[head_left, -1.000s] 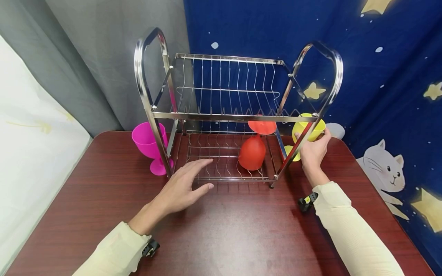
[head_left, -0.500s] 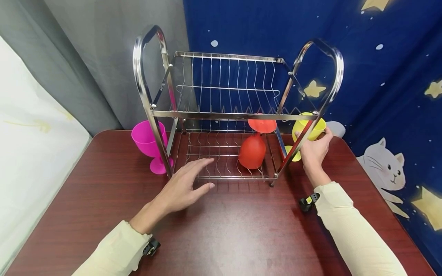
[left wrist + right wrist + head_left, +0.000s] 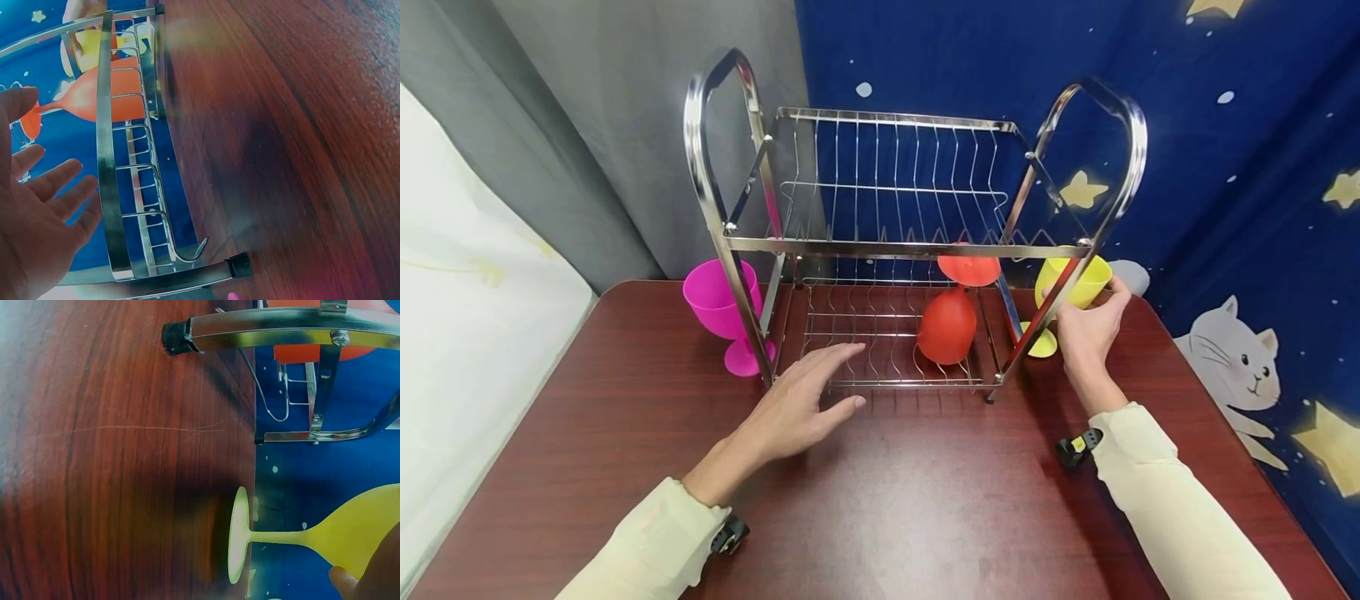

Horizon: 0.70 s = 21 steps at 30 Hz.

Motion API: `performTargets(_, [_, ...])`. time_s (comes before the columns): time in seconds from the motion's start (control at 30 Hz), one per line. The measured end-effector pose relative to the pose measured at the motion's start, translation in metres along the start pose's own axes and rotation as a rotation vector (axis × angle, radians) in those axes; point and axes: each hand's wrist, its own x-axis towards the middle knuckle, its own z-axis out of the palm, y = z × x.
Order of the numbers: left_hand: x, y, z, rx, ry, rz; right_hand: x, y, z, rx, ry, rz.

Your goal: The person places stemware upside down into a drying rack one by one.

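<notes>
My right hand point(image 3: 1088, 333) grips the bowl of a yellow plastic goblet point(image 3: 1078, 287) to the right of the metal dish rack point(image 3: 880, 248). The goblet is upright, partly behind the rack's right front post. In the right wrist view its stem and round foot point(image 3: 237, 536) show; whether the foot touches the table I cannot tell. A red goblet point(image 3: 949, 329) stands upside down on the right of the lower tier, foot up. My left hand point(image 3: 797, 408) hovers before the rack's lower front bar, fingers extended, holding nothing. The left wrist view shows its spread fingers point(image 3: 59, 181) beside the rack.
A magenta goblet point(image 3: 718, 304) stands upright just left of the rack. The rack rests on a dark red wooden table point(image 3: 910, 500). Behind it hang a grey curtain point(image 3: 647, 108) and a blue one point(image 3: 925, 50) with stars and a cat.
My right hand and the yellow goblet have shifted slightly right. The left hand and the other goblets stay put, while the head view has moved a little.
</notes>
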Motion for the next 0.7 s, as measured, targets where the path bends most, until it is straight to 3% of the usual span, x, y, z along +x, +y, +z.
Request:
performTargets(0.43, [-0.0009,-0.0004,-0.0016,0.008,0.008,0.006,-0.0043,0.0055,-0.0077,0.013,-0.036,-0.057])
performTargets(0.7, [-0.0015,-0.0015,-0.0021,0.01,0.014,0.006,-0.0051,0.0066,-0.0099,0.136,-0.076,-0.116])
